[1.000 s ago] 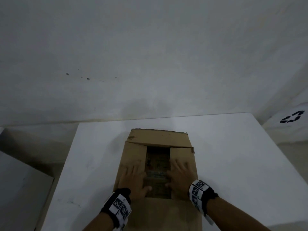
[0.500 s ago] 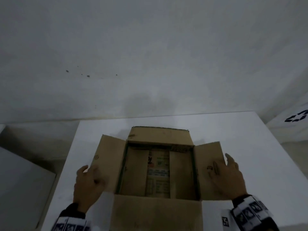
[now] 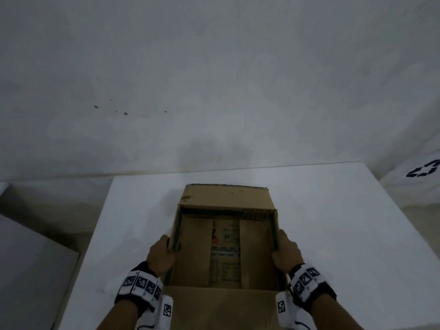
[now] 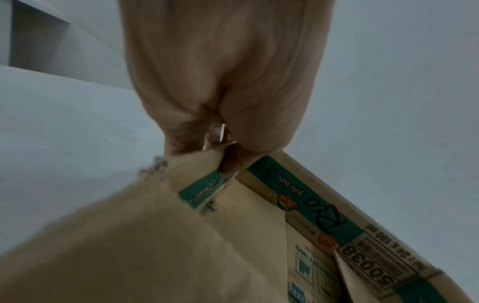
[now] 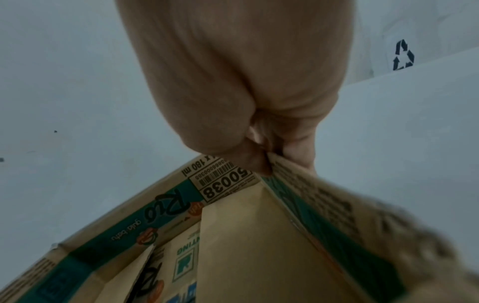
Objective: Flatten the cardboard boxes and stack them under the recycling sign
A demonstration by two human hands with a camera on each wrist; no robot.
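A brown cardboard box [image 3: 225,248] with green printed bands stands open on the white table [image 3: 333,234], its far flap tilted back and its near flap toward me. My left hand [image 3: 164,252] grips the box's left wall, thumb inside; the left wrist view shows the thumb and fingers pinching the wall's edge [image 4: 223,155]. My right hand [image 3: 284,252] grips the right wall [image 5: 269,164] the same way. Two inner bottom flaps lie flat inside, with printed card showing between them. The recycling sign [image 3: 423,175] hangs on the wall at the far right, also seen as the recycling sign [image 5: 403,55].
A white wall rises just behind the table's far edge. A lower grey surface [image 3: 28,270] sits to the left of the table, with a gap of floor between. Bare tabletop lies on both sides of the box.
The hands went from pressing the inner flaps to spreading the side flaps outward. Now the side flaps are folded away and each hand grips a side wall.
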